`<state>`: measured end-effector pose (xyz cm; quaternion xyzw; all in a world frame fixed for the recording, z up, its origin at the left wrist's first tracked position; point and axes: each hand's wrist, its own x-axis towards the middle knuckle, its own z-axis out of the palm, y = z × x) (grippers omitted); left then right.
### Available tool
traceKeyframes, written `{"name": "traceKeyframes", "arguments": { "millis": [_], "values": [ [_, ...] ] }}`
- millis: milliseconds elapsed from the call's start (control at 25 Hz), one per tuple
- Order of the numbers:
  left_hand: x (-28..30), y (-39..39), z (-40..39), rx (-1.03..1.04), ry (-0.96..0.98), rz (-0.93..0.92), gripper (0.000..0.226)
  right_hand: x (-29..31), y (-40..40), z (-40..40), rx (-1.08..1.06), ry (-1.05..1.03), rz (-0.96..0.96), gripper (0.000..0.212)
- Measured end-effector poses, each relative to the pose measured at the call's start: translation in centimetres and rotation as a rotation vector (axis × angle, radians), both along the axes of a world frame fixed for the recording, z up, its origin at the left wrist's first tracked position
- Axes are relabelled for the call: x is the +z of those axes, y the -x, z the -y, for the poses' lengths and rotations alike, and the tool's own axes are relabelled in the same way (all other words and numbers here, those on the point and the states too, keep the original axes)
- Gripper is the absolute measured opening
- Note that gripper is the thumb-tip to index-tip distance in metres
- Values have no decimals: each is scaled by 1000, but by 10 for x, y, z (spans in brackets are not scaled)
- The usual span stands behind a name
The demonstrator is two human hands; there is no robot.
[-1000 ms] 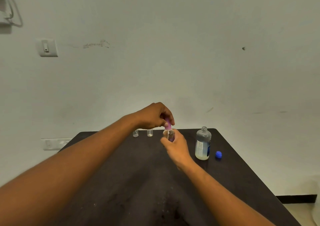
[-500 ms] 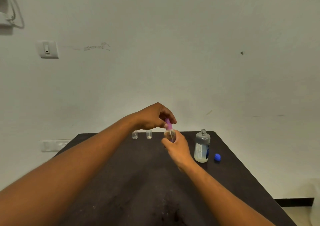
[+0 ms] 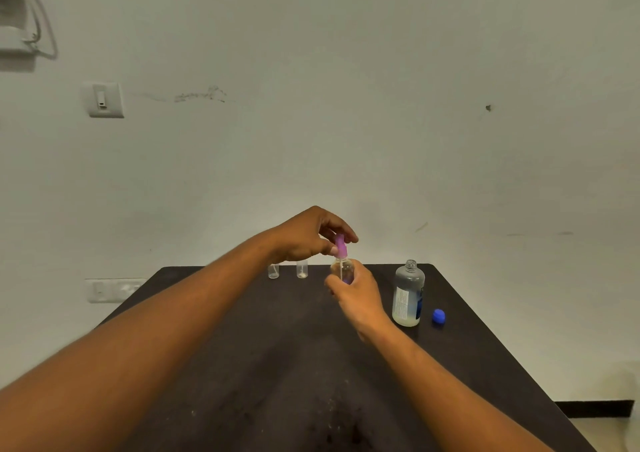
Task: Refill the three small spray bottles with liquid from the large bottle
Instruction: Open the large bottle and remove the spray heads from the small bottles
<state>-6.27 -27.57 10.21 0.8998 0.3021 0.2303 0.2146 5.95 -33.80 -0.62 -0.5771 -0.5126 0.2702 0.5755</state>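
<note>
Head view, places given from the large bottle [image 3: 408,294], which stands uncapped on the surface [image 3: 242,365].

- Your right hand [image 3: 358,294], just left of it: fingers wrapped round a small bottle [image 3: 343,269], held upright.
- Your left hand [image 3: 311,237], directly above: pinching the purple sprayer [image 3: 340,245], its tube running straight down into the neck.
- Two small bottles [image 3: 287,270], further left: open.
- Blue cap [image 3: 438,316], just right.

The sprayer's axis lines up with the neck; it probably seats straight down.

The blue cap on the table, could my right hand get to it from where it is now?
Probably yes. The blue cap lies in the open, right of the large bottle, with bare table around it. But the right hand holds a small spray bottle and must set that down first.
</note>
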Motion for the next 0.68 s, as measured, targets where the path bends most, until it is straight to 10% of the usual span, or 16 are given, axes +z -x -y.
{"name": "traceKeyframes", "arguments": {
  "millis": [400,680],
  "values": [
    [-19,-12,1,181,-72,114,27,2,4,7,8,-17,-39,18],
    [-16,3,-2,-7,246,250,28,3,2,7,5,-22,-20,16]
  ]
}}
